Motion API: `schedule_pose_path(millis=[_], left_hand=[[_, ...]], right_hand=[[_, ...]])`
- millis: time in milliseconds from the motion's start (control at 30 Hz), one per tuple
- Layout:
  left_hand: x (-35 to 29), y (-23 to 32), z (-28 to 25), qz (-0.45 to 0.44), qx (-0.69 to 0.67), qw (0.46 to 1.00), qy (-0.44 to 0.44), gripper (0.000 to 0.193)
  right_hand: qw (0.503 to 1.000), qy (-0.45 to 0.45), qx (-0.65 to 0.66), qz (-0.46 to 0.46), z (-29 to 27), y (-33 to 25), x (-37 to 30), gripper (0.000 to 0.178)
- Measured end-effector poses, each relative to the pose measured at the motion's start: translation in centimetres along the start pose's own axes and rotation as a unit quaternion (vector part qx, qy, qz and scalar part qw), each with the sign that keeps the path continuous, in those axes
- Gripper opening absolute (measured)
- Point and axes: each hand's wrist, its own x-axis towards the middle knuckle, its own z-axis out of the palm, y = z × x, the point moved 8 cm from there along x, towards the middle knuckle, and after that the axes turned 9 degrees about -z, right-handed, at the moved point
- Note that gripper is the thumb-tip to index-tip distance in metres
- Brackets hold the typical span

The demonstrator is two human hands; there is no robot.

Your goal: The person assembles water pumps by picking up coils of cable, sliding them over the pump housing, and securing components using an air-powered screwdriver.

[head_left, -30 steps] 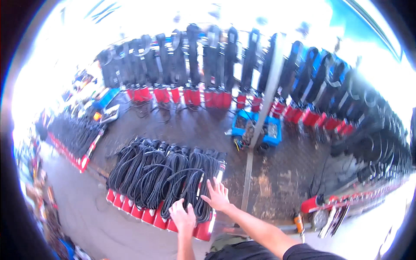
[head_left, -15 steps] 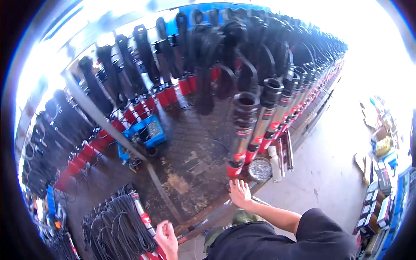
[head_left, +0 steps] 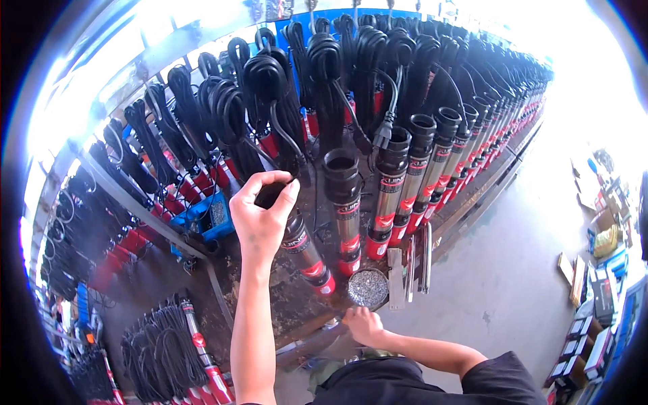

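Note:
A silver submersible pump (head_left: 304, 251) with a black top and red base stands on the dark tabletop, tilted to the left. My left hand (head_left: 260, 214) has thumb and fingers wrapped round its black top. By the table's front edge, my right hand (head_left: 364, 325) is closed, with a small orange-yellow bit showing at its fingertips; what it holds is hidden. Just beyond the right hand is a round tub of small metal parts (head_left: 368, 287). Another pump (head_left: 344, 219) stands upright close to the one in my grip.
A long row of pumps (head_left: 442, 148) with coiled black cables runs to the far right. At left are a blue bin (head_left: 217, 214) and a metal post (head_left: 135, 196). Coiled cables (head_left: 164, 351) lie beside pumps at lower left. Boxes (head_left: 597, 304) line the right side.
My left hand has moved up from the lower left and closed round the pump's top. That pump now leans left. My right hand has gone from flat on the table edge to closed.

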Motion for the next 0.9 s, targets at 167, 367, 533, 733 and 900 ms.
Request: schedule_pose_path(millis=[167,367,533,733,900], left_hand=[[-2.4,-0.5,-0.7,-0.021,-0.008,0.999,-0.025,0.013],[-10.9,1.9,-11.3,0.099,0.031,0.987,0.123,0.008],[-14.0,2.1,-16.0,0.057,-0.099,0.973,0.199,0.012],[-16.0,9.1,-11.2,0.092,0.049,0.99,-0.098,0.015],[-20.0,10.0,-8.7,0.124,-0.093,0.883,-0.443,0.014]], right_hand=[[0.997,0.031,-0.007,0.076,-5.2,7.4,-2.0,0.029],[0.993,0.075,-0.08,0.049,-4.5,9.8,3.3,0.02],[0.994,0.006,-0.109,0.032,-3.3,8.9,5.2,0.023],[0.919,0.313,0.186,-0.152,-21.9,-8.6,8.9,0.027],[0.816,0.549,0.182,0.013,-33.5,-9.2,21.1,0.109]])
